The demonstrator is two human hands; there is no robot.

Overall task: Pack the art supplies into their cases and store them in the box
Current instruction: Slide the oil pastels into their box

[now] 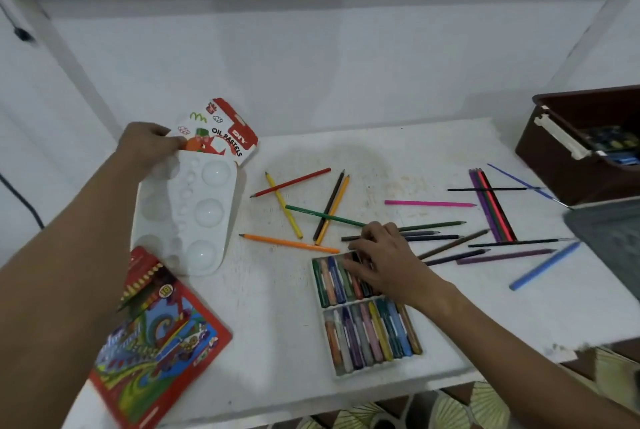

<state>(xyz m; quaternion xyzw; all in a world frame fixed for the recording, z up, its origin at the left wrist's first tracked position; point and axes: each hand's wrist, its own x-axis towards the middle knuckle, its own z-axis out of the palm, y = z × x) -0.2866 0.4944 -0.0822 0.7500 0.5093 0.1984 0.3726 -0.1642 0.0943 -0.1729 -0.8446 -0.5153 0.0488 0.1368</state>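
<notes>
At your near left the red colour-pencil case lies flat on the white bench, beside the white palette. Your left hand pinches the oil pastels sleeve above it. Your right hand rests loosely curled fingertips on the pastel tray. Loose pencils lie scattered beyond; the brown box sits far right.

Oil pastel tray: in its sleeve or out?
Out. The oil pastel tray lies uncovered on the table, both rows of sticks showing. The left hand holds the oil pastels sleeve apart from it.
</notes>
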